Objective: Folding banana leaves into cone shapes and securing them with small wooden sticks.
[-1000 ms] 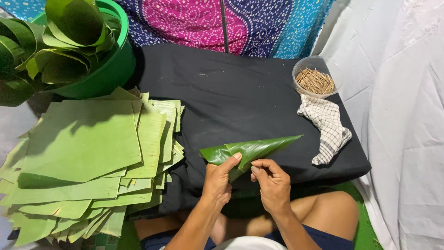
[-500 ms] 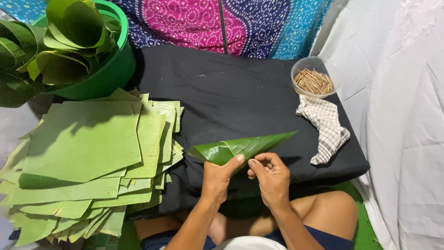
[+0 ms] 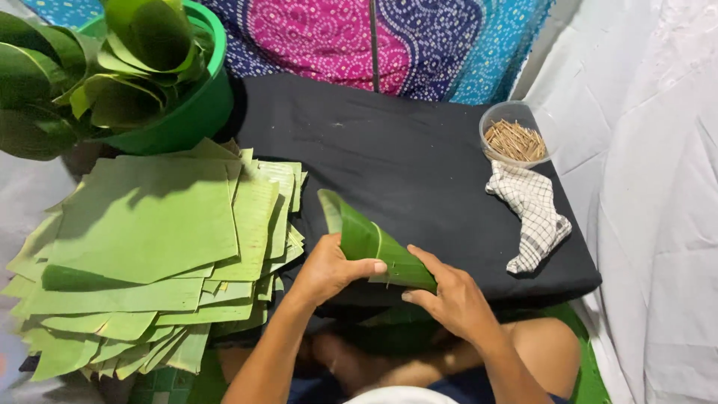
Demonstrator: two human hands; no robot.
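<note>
- rolled banana leaf (image 3: 374, 251) sits at the near edge of the black surface (image 3: 419, 161), between your hands.
- looks light, pliant and tear-prone; take hold along the folded seam.
- left hand (image 3: 329, 269): grip pinching the leaf, thumb on top.
- right hand (image 3: 449, 295): fingers pressed against the lower end.
- flat leaf stack (image 3: 149, 239) lies left.

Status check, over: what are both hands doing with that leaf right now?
Left hand and right hand both gripping rolled leaf cone. Cone over black cloth. Leaf stack lies left, nothing in the way.
</note>
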